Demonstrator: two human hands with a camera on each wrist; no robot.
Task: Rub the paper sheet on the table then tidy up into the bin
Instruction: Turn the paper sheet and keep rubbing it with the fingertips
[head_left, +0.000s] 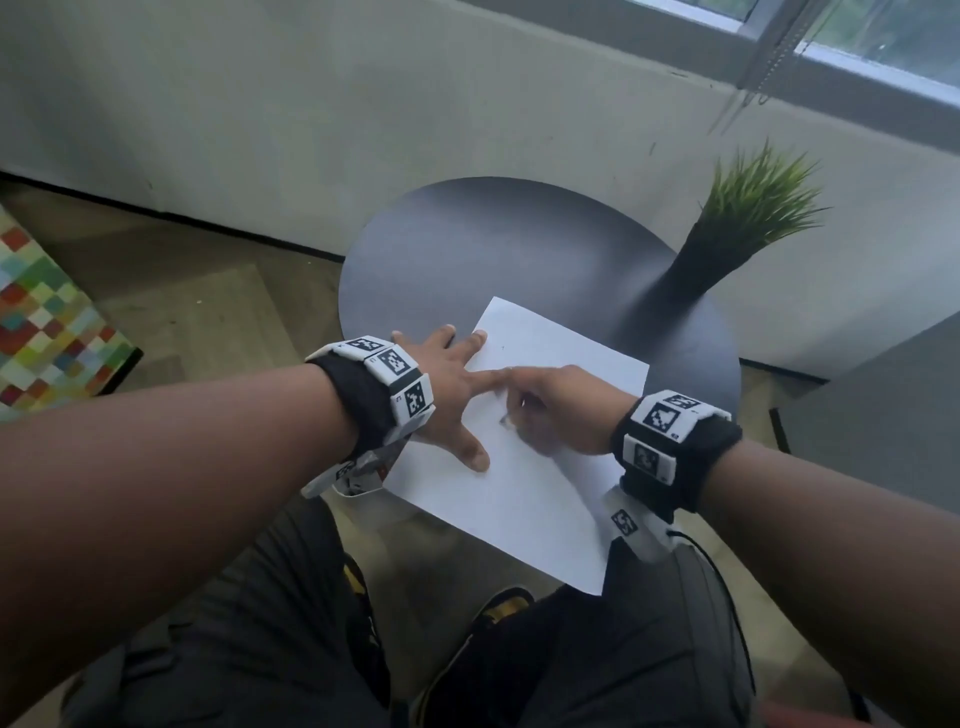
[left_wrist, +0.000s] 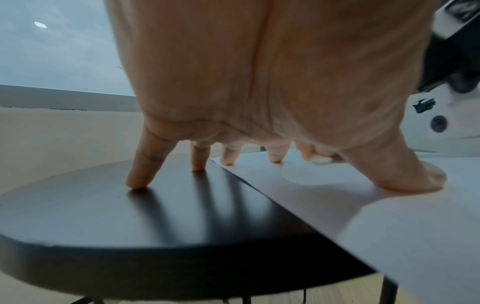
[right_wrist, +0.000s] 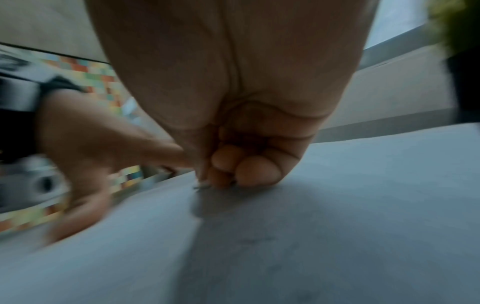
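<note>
The plain white rectangular paper sheet (head_left: 524, 457) lies flat and unfolded on the round dark tabletop (head_left: 467, 249), turned askew, its near corner overhanging the tabletop's near edge; faint grey smudges mark its middle.

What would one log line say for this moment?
left hand: flat, steadying paper sheet | right hand: curled, rubbing sheet | table
</note>
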